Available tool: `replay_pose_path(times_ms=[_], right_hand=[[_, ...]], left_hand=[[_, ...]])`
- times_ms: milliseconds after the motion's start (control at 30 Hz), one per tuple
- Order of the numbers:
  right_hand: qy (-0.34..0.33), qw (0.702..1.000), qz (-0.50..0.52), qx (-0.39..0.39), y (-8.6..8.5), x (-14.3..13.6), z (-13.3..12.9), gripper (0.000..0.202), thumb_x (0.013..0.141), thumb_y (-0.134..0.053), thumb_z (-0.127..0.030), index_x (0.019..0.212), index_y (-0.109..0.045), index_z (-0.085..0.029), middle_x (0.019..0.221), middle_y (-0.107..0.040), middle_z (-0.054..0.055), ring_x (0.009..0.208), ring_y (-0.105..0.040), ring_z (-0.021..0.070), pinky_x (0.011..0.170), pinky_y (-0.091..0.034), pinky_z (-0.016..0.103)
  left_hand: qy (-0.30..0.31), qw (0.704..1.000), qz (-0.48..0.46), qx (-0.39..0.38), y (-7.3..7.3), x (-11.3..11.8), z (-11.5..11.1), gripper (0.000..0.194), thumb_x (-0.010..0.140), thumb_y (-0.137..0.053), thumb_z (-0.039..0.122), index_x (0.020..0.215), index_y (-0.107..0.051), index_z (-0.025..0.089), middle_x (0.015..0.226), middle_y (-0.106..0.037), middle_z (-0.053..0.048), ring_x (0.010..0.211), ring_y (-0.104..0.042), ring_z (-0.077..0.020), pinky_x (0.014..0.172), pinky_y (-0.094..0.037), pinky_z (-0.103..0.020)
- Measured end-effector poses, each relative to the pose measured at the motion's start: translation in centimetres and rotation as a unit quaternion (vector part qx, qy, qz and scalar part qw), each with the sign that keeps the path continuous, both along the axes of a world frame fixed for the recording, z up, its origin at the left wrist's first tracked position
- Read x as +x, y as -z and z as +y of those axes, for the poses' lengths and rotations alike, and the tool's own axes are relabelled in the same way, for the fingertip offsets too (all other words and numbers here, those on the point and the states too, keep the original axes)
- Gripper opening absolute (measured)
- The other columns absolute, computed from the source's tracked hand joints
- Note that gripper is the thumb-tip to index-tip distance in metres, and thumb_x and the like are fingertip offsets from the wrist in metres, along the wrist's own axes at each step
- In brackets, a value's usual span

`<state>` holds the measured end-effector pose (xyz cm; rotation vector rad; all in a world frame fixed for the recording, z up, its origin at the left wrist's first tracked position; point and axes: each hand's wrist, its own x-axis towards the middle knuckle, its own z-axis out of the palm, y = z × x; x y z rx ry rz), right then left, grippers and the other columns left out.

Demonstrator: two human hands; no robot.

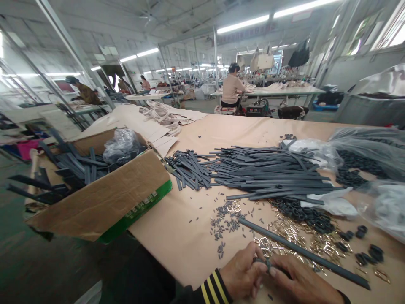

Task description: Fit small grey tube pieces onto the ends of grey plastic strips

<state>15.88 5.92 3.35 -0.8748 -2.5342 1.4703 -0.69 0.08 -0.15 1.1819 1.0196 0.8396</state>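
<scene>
My left hand (242,270) and my right hand (297,276) meet at the near edge of the table, fingertips almost touching. Between them they pinch a small dark grey strap piece (265,262), mostly covered by the fingers. Just beyond the hands, a long dark grey strap (303,251) lies diagonally. Gold-coloured rectangular buckles (286,228) are heaped behind and beneath it. To the left of these are scattered short dark grey bits (226,221). Dark strap loops (311,217) form a pile on the right.
Long dark straps (272,171) lie stacked across the table, with a bundle of shorter straps (191,169) beside them. A cardboard box (126,190) of straps stands left. Plastic bags (384,202) sit right. Beyond, a person (232,88) sits at another table.
</scene>
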Motion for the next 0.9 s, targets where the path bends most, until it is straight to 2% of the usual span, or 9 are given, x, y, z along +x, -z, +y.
replay_pose_path(times_ms=[267, 367, 433, 500, 567, 633, 733, 800, 900], right_hand=[[-0.01, 0.999, 0.041, 0.01, -0.4, -0.7, -0.4, 0.033, 0.087, -0.033, -0.036, 0.081, -0.06, -0.018, 0.078, -0.066, 0.004, 0.073, -0.058, 0.0166, 0.069, -0.042, 0.026], [0.02, 0.999, 0.009, 0.033, -0.3, -0.5, -0.1, 0.029, 0.087, -0.034, -0.032, 0.077, -0.057, -0.018, 0.072, -0.064, 0.002, 0.068, -0.057, 0.015, 0.063, -0.041, 0.025], [0.038, 0.998, -0.021, 0.037, -0.6, 0.1, 0.4, 0.028, 0.087, -0.035, -0.031, 0.071, -0.055, -0.018, 0.066, -0.061, 0.0, 0.063, -0.055, 0.0136, 0.059, -0.04, 0.024], [0.059, 0.997, -0.038, 0.033, -1.2, 1.0, 1.1, 0.028, 0.086, -0.037, -0.031, 0.067, -0.052, -0.018, 0.062, -0.059, -0.001, 0.059, -0.054, 0.0125, 0.057, -0.039, 0.024], [0.094, 0.995, -0.034, 0.008, -1.6, 1.9, 2.0, 0.026, 0.086, -0.037, -0.034, 0.071, -0.051, -0.018, 0.062, -0.057, -0.002, 0.057, -0.053, 0.0119, 0.055, -0.039, 0.024], [0.141, 0.99, -0.015, -0.019, -1.7, 2.6, 2.8, 0.024, 0.086, -0.036, -0.037, 0.084, -0.05, -0.019, 0.064, -0.056, -0.002, 0.054, -0.053, 0.0118, 0.051, -0.04, 0.024], [0.208, 0.978, -0.007, 0.014, -0.8, 2.8, 3.6, 0.026, 0.085, -0.035, -0.039, 0.098, -0.046, -0.019, 0.065, -0.055, -0.002, 0.055, -0.053, 0.0136, 0.051, -0.042, 0.026], [0.238, 0.965, -0.03, 0.101, 0.2, 2.4, 3.8, 0.023, 0.084, -0.038, -0.037, 0.097, -0.047, -0.019, 0.07, -0.056, 0.001, 0.062, -0.054, 0.0163, 0.058, -0.043, 0.03], [0.236, 0.939, -0.063, 0.241, 1.5, 1.6, 3.7, 0.016, 0.081, -0.046, -0.029, 0.093, -0.051, -0.02, 0.083, -0.055, 0.005, 0.079, -0.052, 0.0213, 0.07, -0.041, 0.036]], left_hand=[[0.045, 0.998, -0.023, -0.034, 0.3, -0.3, 0.2, 0.017, 0.084, -0.039, 0.033, 0.093, -0.036, 0.019, 0.049, -0.046, 0.009, 0.029, -0.042, -0.0039, 0.025, -0.029, -0.01], [0.023, 0.996, -0.046, -0.067, 0.6, -0.1, 0.6, 0.02, 0.082, -0.04, 0.035, 0.091, -0.036, 0.018, 0.056, -0.054, 0.006, 0.033, -0.048, -0.0056, 0.025, -0.031, -0.011], [-0.005, 0.996, -0.052, -0.075, -0.5, -1.3, 1.7, 0.022, 0.079, -0.046, 0.035, 0.086, -0.038, 0.016, 0.06, -0.059, 0.002, 0.036, -0.052, -0.0065, 0.028, -0.033, -0.011], [-0.053, 0.996, -0.031, -0.069, -2.6, -4.3, 3.5, 0.024, 0.075, -0.052, 0.035, 0.08, -0.042, 0.014, 0.061, -0.061, -0.001, 0.039, -0.054, -0.0079, 0.031, -0.036, -0.013], [-0.166, 0.985, 0.028, -0.037, -5.3, -8.9, 6.0, 0.023, 0.073, -0.056, 0.033, 0.075, -0.047, 0.012, 0.059, -0.059, -0.002, 0.041, -0.054, -0.0089, 0.034, -0.039, -0.016], [-0.341, 0.937, 0.07, 0.02, -7.6, -13.8, 8.4, 0.017, 0.074, -0.055, 0.026, 0.074, -0.046, 0.012, 0.062, -0.057, -0.001, 0.043, -0.051, -0.0055, 0.04, -0.04, -0.016], [-0.447, 0.886, 0.106, 0.066, -8.7, -17.6, 10.4, 0.01, 0.084, -0.039, 0.025, 0.087, -0.04, 0.015, 0.067, -0.052, 0.002, 0.045, -0.046, -0.0028, 0.044, -0.039, -0.014], [-0.454, 0.877, 0.133, 0.083, -7.5, -16.3, 10.2, 0.015, 0.081, -0.044, 0.026, 0.092, -0.041, 0.016, 0.068, -0.052, 0.002, 0.048, -0.046, -0.0054, 0.045, -0.04, -0.017], [-0.346, 0.91, 0.189, 0.13, -4.5, -10.5, 8.6, 0.018, 0.069, -0.06, 0.022, 0.085, -0.053, 0.017, 0.074, -0.055, -0.001, 0.069, -0.052, -0.0132, 0.062, -0.044, -0.026]])
